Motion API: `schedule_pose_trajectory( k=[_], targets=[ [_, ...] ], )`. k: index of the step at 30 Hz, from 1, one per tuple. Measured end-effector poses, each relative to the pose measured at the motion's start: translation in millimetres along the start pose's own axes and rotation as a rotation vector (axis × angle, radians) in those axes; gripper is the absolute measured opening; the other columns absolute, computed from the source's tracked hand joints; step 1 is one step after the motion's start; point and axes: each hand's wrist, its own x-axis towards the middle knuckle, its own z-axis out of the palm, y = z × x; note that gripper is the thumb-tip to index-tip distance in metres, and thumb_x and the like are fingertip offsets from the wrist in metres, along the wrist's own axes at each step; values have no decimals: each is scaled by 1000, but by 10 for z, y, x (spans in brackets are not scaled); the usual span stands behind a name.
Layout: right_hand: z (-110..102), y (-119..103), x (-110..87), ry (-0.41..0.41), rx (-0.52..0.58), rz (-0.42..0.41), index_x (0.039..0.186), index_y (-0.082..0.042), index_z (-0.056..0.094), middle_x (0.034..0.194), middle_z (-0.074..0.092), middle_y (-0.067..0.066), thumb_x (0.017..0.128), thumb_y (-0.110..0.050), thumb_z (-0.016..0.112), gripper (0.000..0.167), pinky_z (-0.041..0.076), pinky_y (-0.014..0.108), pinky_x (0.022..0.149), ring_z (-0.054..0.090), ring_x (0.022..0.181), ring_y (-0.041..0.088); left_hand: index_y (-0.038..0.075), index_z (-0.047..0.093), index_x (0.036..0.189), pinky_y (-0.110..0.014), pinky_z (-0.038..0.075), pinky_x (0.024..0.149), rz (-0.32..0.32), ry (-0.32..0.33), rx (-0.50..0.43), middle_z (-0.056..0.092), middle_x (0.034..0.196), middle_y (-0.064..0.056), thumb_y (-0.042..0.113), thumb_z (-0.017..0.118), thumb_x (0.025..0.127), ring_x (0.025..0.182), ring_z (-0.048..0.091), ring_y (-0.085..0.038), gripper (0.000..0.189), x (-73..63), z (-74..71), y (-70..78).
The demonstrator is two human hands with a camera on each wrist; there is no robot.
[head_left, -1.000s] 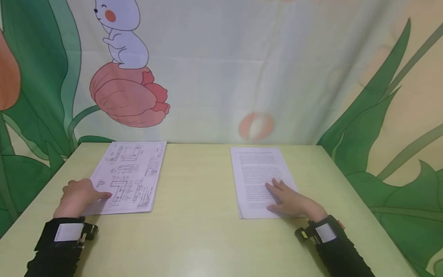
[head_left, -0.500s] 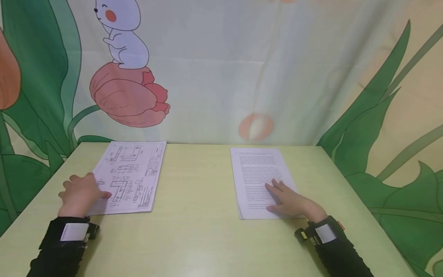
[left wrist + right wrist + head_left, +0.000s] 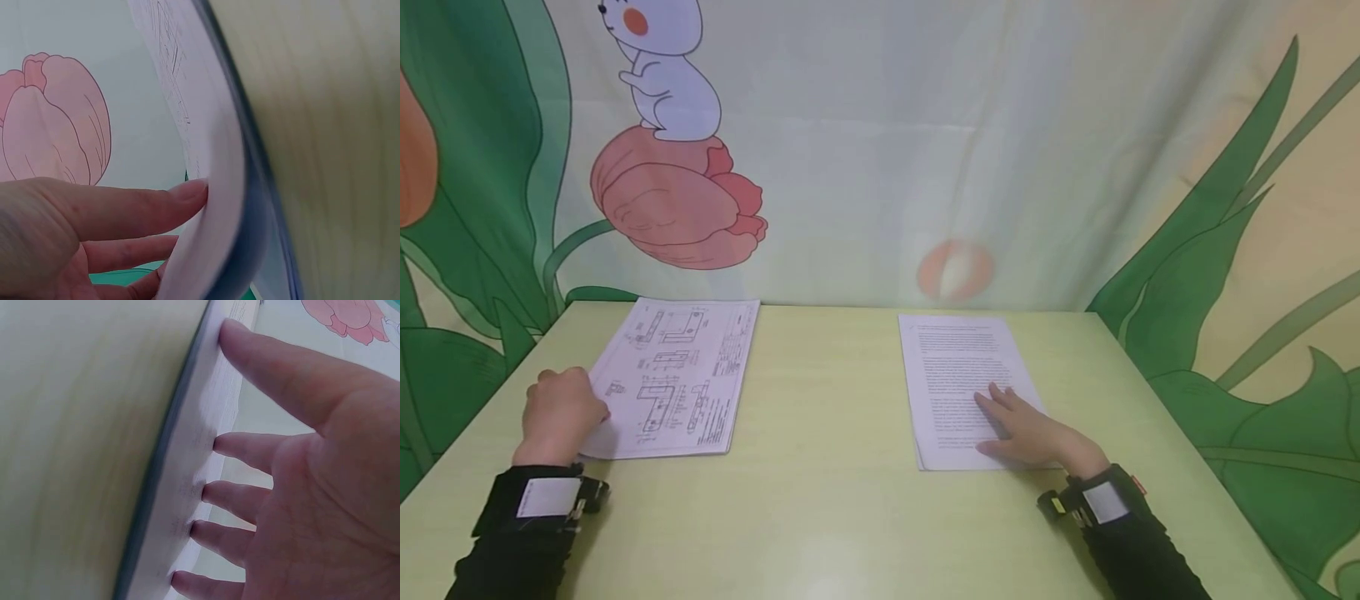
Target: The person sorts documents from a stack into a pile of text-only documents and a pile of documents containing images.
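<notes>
On the left of the table lies a stack of papers with technical drawings. My left hand pinches its left edge. In the left wrist view, the thumb of the left hand lies on the printed side, other fingers reach behind, and the paper edge curves up beside them. How many sheets are gripped cannot be made out. A second stack, printed with lines of text, lies to the right. My right hand rests on its lower right part, fingers spread, fingertips touching the page in the right wrist view.
Both stacks lie on a pale wooden table, with a wide strip of tabletop between them. Behind stands a curtain printed with flowers, leaves and a white animal. Black straps with small cameras circle both wrists.
My left hand has gone from spread fingers over the drawings' left edge to a curled pinch on that edge. The right hand stays in place. The head view has shifted slightly.
</notes>
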Motion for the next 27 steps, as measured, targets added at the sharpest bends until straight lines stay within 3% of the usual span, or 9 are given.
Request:
schedule_pose_trajectory(
  k=[5, 12, 18, 20, 23, 27],
  targets=[
    [-1, -3, 2, -2, 3, -6, 149, -5, 27, 155, 13, 26, 91, -40, 59, 74, 15, 62, 110, 9, 141, 48, -24, 52, 95, -45, 37, 58, -19, -21, -8, 44, 83, -34, 1, 66, 75, 74, 43, -45, 36, -6, 0, 12],
    [4, 2, 6, -8, -2, 9, 150, -8, 25, 156, 12, 23, 91, -43, 58, 76, 15, 61, 110, 8, 142, 47, -24, 50, 99, -38, 38, 59, -85, -162, -59, 51, 81, -31, 7, 68, 77, 71, 47, -37, 42, 82, 6, -66],
    [-6, -3, -6, -5, -2, 1, 149, -6, 25, 155, 12, 25, 92, -40, 58, 74, 15, 61, 110, 8, 141, 48, -24, 51, 101, -38, 39, 61, -65, -241, -85, 54, 81, -29, 12, 62, 83, 72, 48, -35, 42, 113, -21, -143],
    [-8, -5, -8, -8, -1, 4, 149, -6, 25, 155, 12, 25, 92, -39, 58, 74, 15, 61, 110, 8, 141, 48, -23, 52, 99, -38, 39, 59, -41, -202, -77, 55, 79, -29, 12, 57, 86, 70, 49, -35, 38, 101, -24, -147],
    [-9, -5, -4, -8, -1, 6, 149, -6, 25, 156, 12, 25, 92, -39, 58, 74, 15, 61, 111, 8, 142, 47, -21, 50, 99, -39, 38, 56, -17, -83, -89, 53, 81, -31, 10, 47, 91, 70, 48, -37, 33, 81, -25, -121],
    [-8, 2, 1, -5, -5, 0, 149, -5, 25, 155, 13, 25, 92, -39, 58, 74, 15, 61, 111, 8, 141, 48, -15, 46, 105, -38, 37, 54, -6, 68, -175, 52, 91, -36, 9, 41, 95, 72, 49, -40, 27, 61, -49, -72]
  ],
)
